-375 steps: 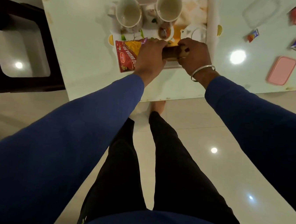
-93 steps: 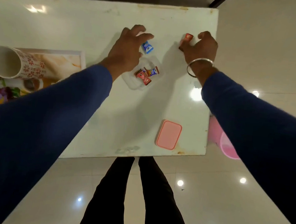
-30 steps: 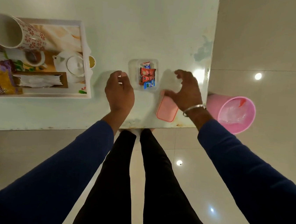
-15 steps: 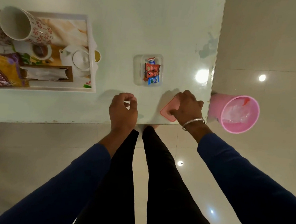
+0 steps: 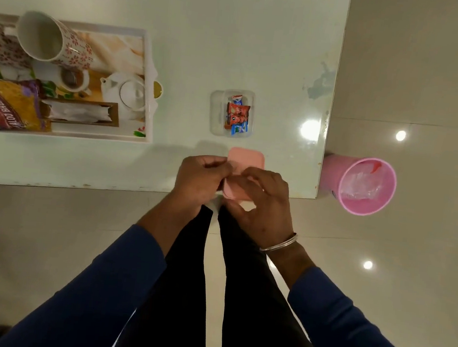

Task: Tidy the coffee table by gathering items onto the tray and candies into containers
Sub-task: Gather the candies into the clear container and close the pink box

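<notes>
Both the left hand [image 5: 197, 180] and right hand [image 5: 258, 202] grip the pink lid [image 5: 247, 161] between them; just beyond it lies the clear container [image 5: 216, 112] holding wrapped candies [image 5: 237, 113].

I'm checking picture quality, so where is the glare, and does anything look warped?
Head view: ceiling-light glare spots on the table and floor; the wide lens flares the mugs outward; hands on the pink lid cast soft shadow.

Long navy-blue sleeves [image 5: 114, 283], black trousers [image 5: 178, 295], thin silver bangle [image 5: 280, 242] at the right wrist.
</notes>
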